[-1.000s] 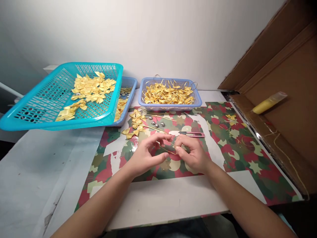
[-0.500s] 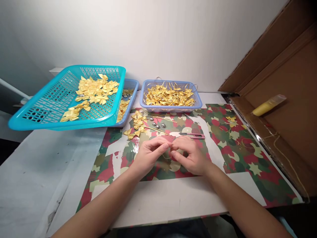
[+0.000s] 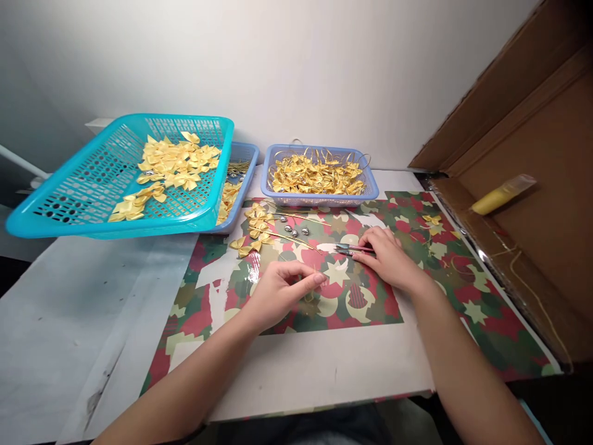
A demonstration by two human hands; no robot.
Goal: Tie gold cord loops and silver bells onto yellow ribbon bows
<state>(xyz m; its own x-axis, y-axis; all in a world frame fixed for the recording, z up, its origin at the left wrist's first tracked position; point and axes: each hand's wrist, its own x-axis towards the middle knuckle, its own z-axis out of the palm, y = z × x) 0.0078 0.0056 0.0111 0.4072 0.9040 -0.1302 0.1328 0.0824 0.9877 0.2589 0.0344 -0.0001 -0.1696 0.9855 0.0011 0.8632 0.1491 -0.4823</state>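
My left hand [image 3: 285, 289] is closed in a pinch over the middle of the patterned sheet, thumb against forefinger. A thin yellowish thread [image 3: 309, 298] shows around these fingertips; its full run is hard to make out. To the right, my right hand [image 3: 388, 258] has its thumb and fingers around the handles of the thread snips [image 3: 345, 248], which lie low at the sheet with blades pointing left. Just beyond my hands are several silver bells [image 3: 295, 232], gold cords [image 3: 290, 240] and a cluster of yellow ribbon bows [image 3: 258, 222].
A turquoise basket [image 3: 88, 227] with bows rests partly over a blue basket [image 3: 248, 188] at the left. Another blue basket [image 3: 319, 200], full of bows with gold cords, stands at the back. Cardboard [image 3: 519, 117] walls the right side, with a yellow tube [image 3: 503, 195] there.
My right hand has left my left hand, moved right and up, and taken hold of the thread snips. My left hand stays near the same spot, still pinching.
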